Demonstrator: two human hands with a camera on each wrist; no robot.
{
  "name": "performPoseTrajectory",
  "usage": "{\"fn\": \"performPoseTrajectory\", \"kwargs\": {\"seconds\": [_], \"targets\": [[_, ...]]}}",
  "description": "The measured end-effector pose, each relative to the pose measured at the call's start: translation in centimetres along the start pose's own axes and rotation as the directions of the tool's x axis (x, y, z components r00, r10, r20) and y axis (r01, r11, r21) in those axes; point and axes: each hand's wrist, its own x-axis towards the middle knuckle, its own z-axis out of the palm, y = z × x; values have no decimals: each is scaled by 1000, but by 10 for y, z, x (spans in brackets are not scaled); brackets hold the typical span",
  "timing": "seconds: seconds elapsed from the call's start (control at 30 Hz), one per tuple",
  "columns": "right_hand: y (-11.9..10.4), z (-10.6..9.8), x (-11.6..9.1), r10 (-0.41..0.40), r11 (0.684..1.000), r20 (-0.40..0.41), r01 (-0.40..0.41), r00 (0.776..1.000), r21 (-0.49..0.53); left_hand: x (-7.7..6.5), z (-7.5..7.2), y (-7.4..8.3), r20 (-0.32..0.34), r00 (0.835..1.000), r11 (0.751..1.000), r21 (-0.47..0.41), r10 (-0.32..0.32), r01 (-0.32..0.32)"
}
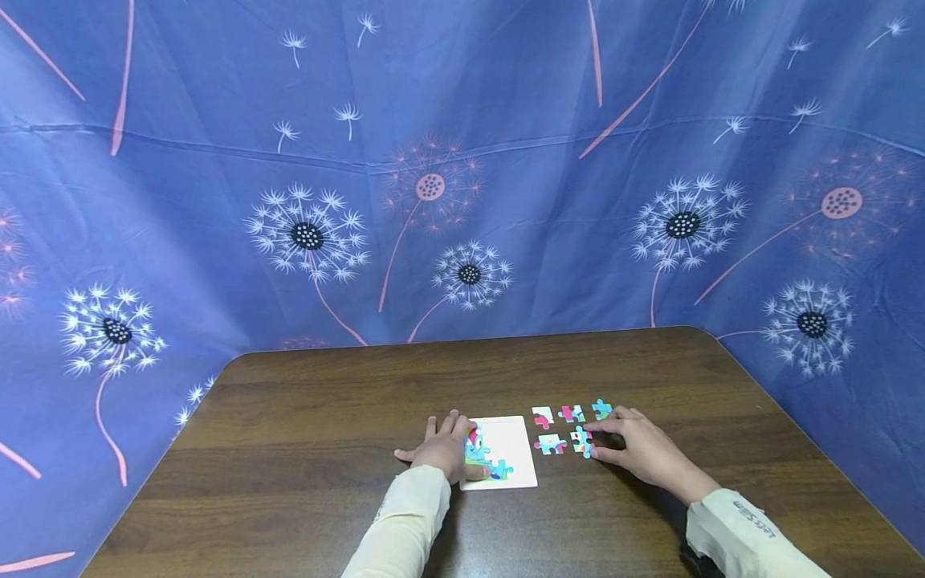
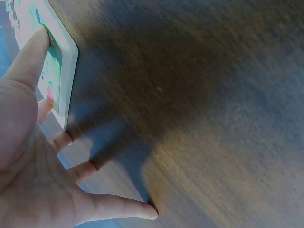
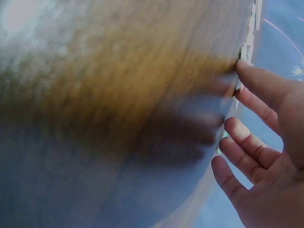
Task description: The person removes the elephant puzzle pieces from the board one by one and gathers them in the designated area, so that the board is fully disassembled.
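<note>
A white puzzle board [image 1: 515, 437] lies on the brown table, with joined cartoon pieces [image 1: 500, 469] in its lower left part. My left hand [image 1: 443, 451] rests with spread fingers over the board's left side; in the left wrist view its thumb [image 2: 33, 54] lies on the board and the other fingers reach past the edge. To the right of the board, my right hand [image 1: 643, 448] pinches a blue and white puzzle piece [image 1: 580, 440] between thumb and index finger. Its other fingers are loosely bent, as the right wrist view shows.
Several loose puzzle pieces lie in two rows right of the board: a white and red one [image 1: 543, 416], a red and blue one [image 1: 572, 413], a blue one [image 1: 601, 409] and a wide one [image 1: 551, 445]. A blue dandelion-print cloth [image 1: 549, 305] hangs behind the table [image 1: 325, 417].
</note>
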Motion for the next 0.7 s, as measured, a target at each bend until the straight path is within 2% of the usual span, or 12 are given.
{"fn": "performPoseTrajectory", "kwargs": {"seconds": [0.43, 0.7], "targets": [[-2, -3, 2, -9, 1000, -25, 9, 1000, -3, -1, 0, 0, -7, 1000, 1000, -4, 1, -1], [-13, 0, 5, -35, 995, -54, 40, 998, 90, -1, 0, 0, -3, 1000, 1000, 4, 0, 0]]}}
